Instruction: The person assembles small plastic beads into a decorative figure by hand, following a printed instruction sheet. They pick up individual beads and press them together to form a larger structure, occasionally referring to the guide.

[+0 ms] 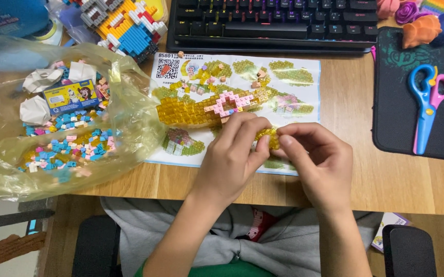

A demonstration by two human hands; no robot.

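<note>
Hands pinch small yellow brick cluster [267, 137] above sheet [304, 82], near desk edge.
Left hand [230, 156] and right hand [315, 154] both have fingertips clamped on the cluster from either side. Risk, by judgement: uneven squeeze could pop tiny bricks loose; they might roll off the near edge into the lap. Yellow-and-pink build [206, 109] sits just beyond; a knock could shift it. Bag [129, 128] of loose bricks lies left.

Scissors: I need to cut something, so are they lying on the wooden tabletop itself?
No, the blue and pink scissors lie on the dark mat.
</note>
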